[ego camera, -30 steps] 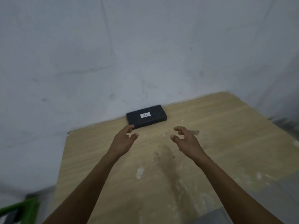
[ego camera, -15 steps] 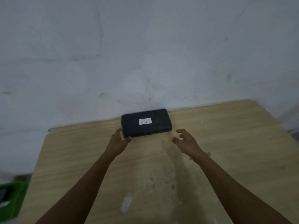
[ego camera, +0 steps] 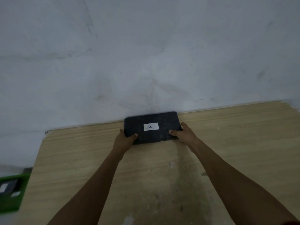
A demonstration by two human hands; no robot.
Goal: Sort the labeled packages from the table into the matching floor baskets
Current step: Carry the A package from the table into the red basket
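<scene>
far left, off the table edge, a green floor basket (ego camera: 12,194) is seen w/ dark labeled pkgs inside (its letter can't be read). left hand (ego camera: 124,140) is closed on the near-left corner of the black package (ego camera: 152,127), label "a" (ego camera: 151,126), lying at the table's (ego camera: 81,159) back edge against the wall. long axis runs left-right, so both ends are gripped; right hand (ego camera: 184,135) is clamped on the near-right corner. lift judged next.
</scene>
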